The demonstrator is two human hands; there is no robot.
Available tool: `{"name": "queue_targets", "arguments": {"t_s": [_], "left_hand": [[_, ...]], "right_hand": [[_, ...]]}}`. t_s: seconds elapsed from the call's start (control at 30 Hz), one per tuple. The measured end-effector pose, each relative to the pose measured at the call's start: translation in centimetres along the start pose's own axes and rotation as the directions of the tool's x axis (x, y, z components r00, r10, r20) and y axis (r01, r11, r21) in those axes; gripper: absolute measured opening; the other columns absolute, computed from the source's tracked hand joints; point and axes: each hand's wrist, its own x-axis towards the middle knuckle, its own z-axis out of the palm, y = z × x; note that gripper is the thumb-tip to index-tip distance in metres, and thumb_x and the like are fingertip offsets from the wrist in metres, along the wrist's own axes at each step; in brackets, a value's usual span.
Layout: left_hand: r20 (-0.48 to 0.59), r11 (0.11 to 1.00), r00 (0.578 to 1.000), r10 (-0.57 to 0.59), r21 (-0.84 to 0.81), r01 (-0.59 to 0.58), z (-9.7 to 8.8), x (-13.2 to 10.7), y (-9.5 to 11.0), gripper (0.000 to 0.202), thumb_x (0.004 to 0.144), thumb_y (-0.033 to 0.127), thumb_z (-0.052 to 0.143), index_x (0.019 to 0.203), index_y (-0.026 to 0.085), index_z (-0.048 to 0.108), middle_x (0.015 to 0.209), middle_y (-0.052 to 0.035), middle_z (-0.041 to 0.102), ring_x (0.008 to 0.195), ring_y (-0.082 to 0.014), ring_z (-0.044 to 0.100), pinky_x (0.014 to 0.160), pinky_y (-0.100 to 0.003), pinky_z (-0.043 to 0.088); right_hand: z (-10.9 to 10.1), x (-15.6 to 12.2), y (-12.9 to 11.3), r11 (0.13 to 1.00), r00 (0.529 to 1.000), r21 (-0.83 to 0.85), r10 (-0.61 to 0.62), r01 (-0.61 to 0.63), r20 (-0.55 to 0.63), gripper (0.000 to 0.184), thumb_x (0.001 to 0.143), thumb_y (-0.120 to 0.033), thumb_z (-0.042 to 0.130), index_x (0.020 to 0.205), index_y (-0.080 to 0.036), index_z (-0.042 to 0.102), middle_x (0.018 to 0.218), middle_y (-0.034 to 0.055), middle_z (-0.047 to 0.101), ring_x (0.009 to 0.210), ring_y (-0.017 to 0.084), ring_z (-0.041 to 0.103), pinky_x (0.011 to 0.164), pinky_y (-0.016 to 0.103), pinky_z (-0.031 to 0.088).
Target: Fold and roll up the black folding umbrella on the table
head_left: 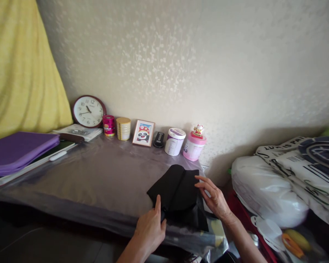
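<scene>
A folded black cloth (pixel 178 191) lies near the front right corner of a grey table (pixel 98 175) covered with clear plastic. My left hand (pixel 150 228) rests at the cloth's near edge, thumb up and fingers curled onto it. Over at the cloth's right edge, my right hand (pixel 215 199) touches the fabric with its fingers stretched out.
Along the wall stand a round clock (pixel 88 111), a red tin (pixel 109 125), a tan tin (pixel 123 128), a framed panda picture (pixel 143 133), a white tub (pixel 174 141) and a pink jar (pixel 194 145). A purple folder (pixel 18 149) lies left. Bags and bedding (pixel 285 179) pile up right.
</scene>
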Motion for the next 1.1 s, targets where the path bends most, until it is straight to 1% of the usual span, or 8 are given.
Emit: {"name": "queue_targets", "arguments": {"t_s": [0.17, 0.3, 0.47, 0.57, 0.7, 0.9, 1.0, 1.1], "left_hand": [[-0.001, 1.0, 1.0, 0.009, -0.01, -0.009, -0.1, 0.1, 0.0, 0.068, 0.083, 0.031, 0.038, 0.139, 0.01, 0.005, 0.092, -0.0107, 0.065, 0.083, -0.0202, 0.06, 0.07, -0.027, 0.04], [0.012, 1.0, 1.0, 0.007, -0.014, -0.007, -0.2, 0.1, 0.1, 0.068, 0.082, 0.03, 0.038, 0.139, 0.01, 0.007, 0.093, -0.0119, 0.065, 0.085, -0.0216, 0.06, 0.071, -0.029, 0.04], [0.012, 1.0, 1.0, 0.001, -0.001, -0.001, 0.0, 0.1, 0.2, 0.068, 0.081, 0.028, 0.038, 0.139, 0.01, 0.007, 0.102, -0.0137, 0.062, 0.092, -0.0227, 0.059, 0.075, -0.029, 0.04], [0.003, 1.0, 1.0, 0.007, -0.002, -0.007, 0.0, 0.1, 0.2, 0.069, 0.081, 0.027, 0.038, 0.139, 0.01, 0.007, 0.104, -0.0138, 0.061, 0.092, -0.0235, 0.058, 0.077, -0.03, 0.04], [-0.009, 1.0, 1.0, 0.012, 0.004, -0.012, 0.1, 0.0, 0.2, 0.067, 0.081, 0.026, 0.038, 0.139, 0.011, 0.008, 0.105, -0.0129, 0.061, 0.091, -0.0231, 0.058, 0.076, -0.03, 0.04], [-0.089, 1.0, 0.996, 0.011, 0.03, -0.008, 0.2, -0.3, 0.3, 0.059, 0.084, 0.028, 0.034, 0.137, 0.009, 0.019, 0.121, -0.0162, 0.05, 0.095, -0.0209, 0.056, 0.076, -0.027, 0.039], [-0.127, 1.0, 0.992, 0.013, 0.002, -0.012, 0.0, -0.5, 0.4, 0.063, 0.084, 0.029, 0.036, 0.139, 0.011, 0.01, 0.115, -0.0144, 0.054, 0.092, -0.0194, 0.057, 0.076, -0.026, 0.039], [-0.136, 0.999, 0.99, 0.043, 0.024, -0.04, -0.1, -0.6, 0.5, 0.072, 0.082, 0.027, 0.041, 0.139, 0.023, -0.003, 0.107, -0.0088, 0.056, 0.082, -0.017, 0.059, 0.071, -0.024, 0.039]], "right_hand": [[1.9, 4.6, -1.5, 0.997, 0.997, 0.077, -0.011, 0.017, -0.074, 0.018, 0.089, -0.021, 0.036, 0.096, -0.023, 0.052, 0.115, 0.0076, 0.053, 0.102, 0.016, 0.054, 0.088, 0.033, 0.044], [5.2, 7.3, -2.3, 0.994, 0.994, 0.103, -0.025, 0.036, -0.106, 0.019, 0.09, -0.022, 0.034, 0.097, -0.021, 0.051, 0.114, 0.0092, 0.052, 0.099, 0.015, 0.055, 0.085, 0.029, 0.045], [9.9, 8.1, -3.0, 1.0, 0.996, 0.005, 0.016, -0.016, -0.091, 0.024, 0.09, -0.023, 0.031, 0.101, -0.02, 0.052, 0.115, 0.0088, 0.051, 0.098, 0.014, 0.055, 0.082, 0.026, 0.046], [11.4, 8.1, -3.3, 0.997, 0.997, -0.067, 0.031, -0.035, -0.07, 0.025, 0.091, -0.023, 0.03, 0.1, -0.021, 0.053, 0.115, 0.0081, 0.052, 0.097, 0.014, 0.056, 0.08, 0.025, 0.047], [11.8, 8.1, -3.5, 0.991, 1.0, -0.137, -0.006, 0.005, -0.005, 0.024, 0.09, -0.02, 0.032, 0.1, -0.021, 0.053, 0.117, 0.0078, 0.051, 0.1, 0.015, 0.055, 0.081, 0.025, 0.047], [11.7, 8.2, -3.5, 0.969, 0.995, -0.242, -0.032, 0.054, 0.093, 0.023, 0.089, -0.017, 0.033, 0.1, -0.021, 0.052, 0.122, 0.0076, 0.049, 0.094, 0.015, 0.057, 0.075, 0.024, 0.048], [11.7, 8.2, -3.6, 0.963, 0.993, -0.263, -0.035, 0.064, 0.113, 0.023, 0.089, -0.017, 0.032, 0.1, -0.021, 0.052, 0.122, 0.0076, 0.049, 0.092, 0.015, 0.057, 0.074, 0.024, 0.048], [11.7, 8.2, -3.6, 0.958, 0.99, -0.274, -0.052, 0.086, 0.129, 0.024, 0.09, -0.017, 0.031, 0.098, -0.021, 0.053, 0.12, 0.0069, 0.05, 0.09, 0.014, 0.057, 0.074, 0.023, 0.048]]}}
